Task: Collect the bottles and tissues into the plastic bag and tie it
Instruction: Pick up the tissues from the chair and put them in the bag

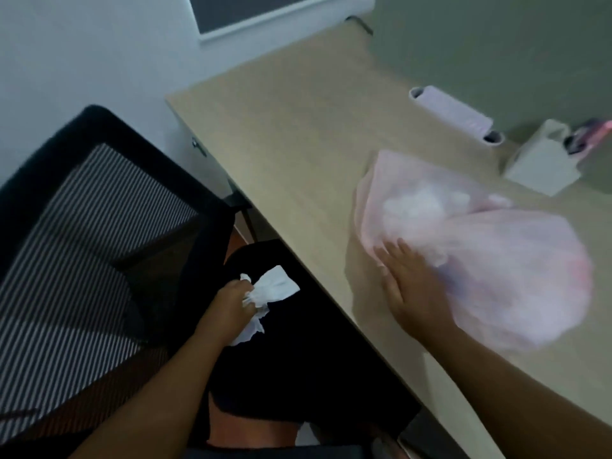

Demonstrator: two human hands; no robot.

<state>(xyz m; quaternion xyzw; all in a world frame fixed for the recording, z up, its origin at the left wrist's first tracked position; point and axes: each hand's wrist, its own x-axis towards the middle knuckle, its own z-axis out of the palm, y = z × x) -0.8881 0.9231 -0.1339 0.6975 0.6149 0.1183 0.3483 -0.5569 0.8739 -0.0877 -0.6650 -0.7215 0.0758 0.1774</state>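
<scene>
Left hand below worktop edge, fingers bunched round crumpled tissue. Pink plastic bag on worktop, up and right of tissue; right hand flat against it, fingers straight.

Desk: pale wood-grain laminate, matt. Bag: thin translucent pink plastic, crinkled. Tissue: soft white paper, crumpled. Chair back: striped mesh cloth, black frame.

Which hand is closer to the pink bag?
Right. The right hand rests flat on the bag; the left hand is away below the desk edge, gripping a tissue.
</scene>
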